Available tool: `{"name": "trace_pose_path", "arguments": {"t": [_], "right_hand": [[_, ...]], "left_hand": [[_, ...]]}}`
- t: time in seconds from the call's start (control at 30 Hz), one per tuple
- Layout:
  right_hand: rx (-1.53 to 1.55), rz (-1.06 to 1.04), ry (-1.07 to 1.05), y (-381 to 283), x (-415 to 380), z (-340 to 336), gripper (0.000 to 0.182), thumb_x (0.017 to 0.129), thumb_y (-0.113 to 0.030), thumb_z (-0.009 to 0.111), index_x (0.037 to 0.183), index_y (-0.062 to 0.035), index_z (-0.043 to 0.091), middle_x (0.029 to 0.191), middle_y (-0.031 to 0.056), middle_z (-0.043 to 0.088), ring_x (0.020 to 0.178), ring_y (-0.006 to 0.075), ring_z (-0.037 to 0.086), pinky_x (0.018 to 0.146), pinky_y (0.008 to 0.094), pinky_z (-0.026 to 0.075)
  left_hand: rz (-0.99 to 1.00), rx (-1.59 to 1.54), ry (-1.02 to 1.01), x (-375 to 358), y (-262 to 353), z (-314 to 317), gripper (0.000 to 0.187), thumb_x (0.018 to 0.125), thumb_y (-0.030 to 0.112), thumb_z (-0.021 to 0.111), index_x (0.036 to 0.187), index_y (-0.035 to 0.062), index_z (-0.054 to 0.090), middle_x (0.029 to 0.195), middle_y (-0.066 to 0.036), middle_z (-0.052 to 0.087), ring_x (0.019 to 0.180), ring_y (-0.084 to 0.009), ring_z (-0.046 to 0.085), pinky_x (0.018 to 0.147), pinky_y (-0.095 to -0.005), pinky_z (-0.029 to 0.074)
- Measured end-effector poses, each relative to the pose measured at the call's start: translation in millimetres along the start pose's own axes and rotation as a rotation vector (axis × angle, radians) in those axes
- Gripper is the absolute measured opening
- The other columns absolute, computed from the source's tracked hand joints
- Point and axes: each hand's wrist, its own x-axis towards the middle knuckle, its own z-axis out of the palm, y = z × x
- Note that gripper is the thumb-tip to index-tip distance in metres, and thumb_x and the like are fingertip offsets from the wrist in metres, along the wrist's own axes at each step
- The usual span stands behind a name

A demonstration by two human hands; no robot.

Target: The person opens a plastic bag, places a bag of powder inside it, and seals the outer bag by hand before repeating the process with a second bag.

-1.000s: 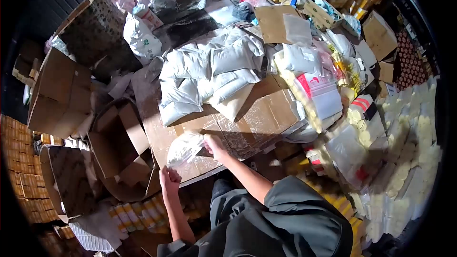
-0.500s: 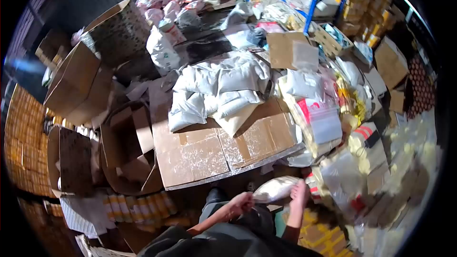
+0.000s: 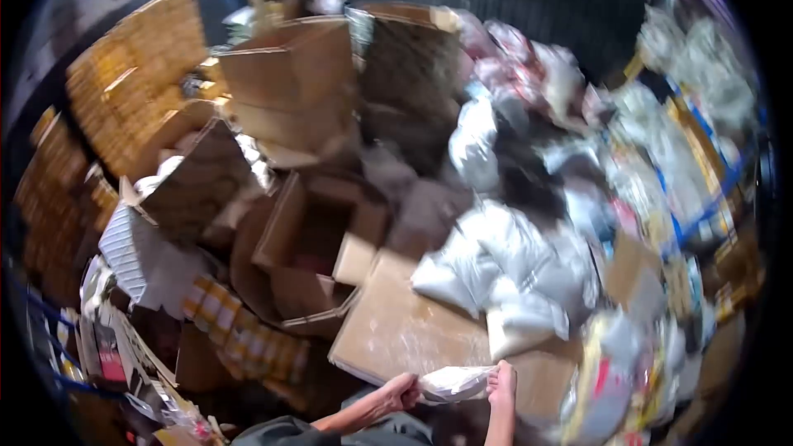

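Observation:
A small white bag (image 3: 456,383) is stretched between my two hands at the front edge of the cardboard-covered table (image 3: 413,326). My left hand (image 3: 402,392) grips its left end, fingers closed. At its right end, my right hand (image 3: 501,381) is closed on a corner. Beyond the hands, a pile of filled white bags (image 3: 516,256) lies on the cardboard. An open cardboard box (image 3: 318,239) stands left of the table. The view is blurred by motion, so print on the held bag cannot be made out.
Tall cardboard boxes (image 3: 289,87) stand at the back left. Stacked orange-and-white packs (image 3: 136,74) fill the far left, with more packs (image 3: 239,334) low in front. Pink-and-white bags (image 3: 516,66) lie at the back. Plastic-wrapped packages (image 3: 611,372) lie at the right beside a blue frame (image 3: 706,211).
The camera view has turned left, so the table and bag pile appear further right and the boxes nearer the middle. Both hands still hold the bag, now in front of the cardboard.

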Motion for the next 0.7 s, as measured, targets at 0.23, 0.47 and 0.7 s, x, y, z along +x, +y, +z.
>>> {"name": "trace_pose_path", "arguments": {"t": [0.23,0.47,0.7], "right_hand": [[0.268,-1.071,-1.2,-298.1,-199.5,374.4,0.021,0.097,-0.02,0.047,0.079,-0.0099,0.051,0.073,0.0001,0.053,0.067,0.0138,0.056,0.058,0.0296,0.046],[-0.992,-1.686,-1.114,-317.2,-132.8,494.2,0.03,0.084,-0.014,0.05,0.108,-0.0016,0.063,0.111,0.0126,0.065,0.103,0.0236,0.063,0.094,0.0336,0.048],[-1.184,-1.059,-0.43,-50.5,189.5,264.7,0.024,0.091,-0.023,0.054,0.094,-0.0021,0.065,0.089,0.0173,0.068,0.081,0.0314,0.066,0.075,0.0403,0.052]], "left_hand": [[1.672,0.036,-0.584,-294.4,350.8,43.3,0.041,0.094,0.013,0.051,0.134,0.0084,0.044,0.125,-0.015,0.056,0.109,-0.0228,0.06,0.088,-0.0386,0.051],[1.676,0.273,-0.347,-218.3,456.0,-102.2,0.077,0.09,0.026,0.06,0.154,0.021,0.018,0.158,-0.009,0.023,0.143,-0.0231,0.027,0.113,-0.0446,0.028],[0.722,-0.073,0.25,19.9,244.8,-288.7,0.008,0.085,0.01,0.061,0.093,0.0081,0.06,0.071,-0.005,0.06,0.06,-0.0197,0.057,0.051,-0.0313,0.045]]}}
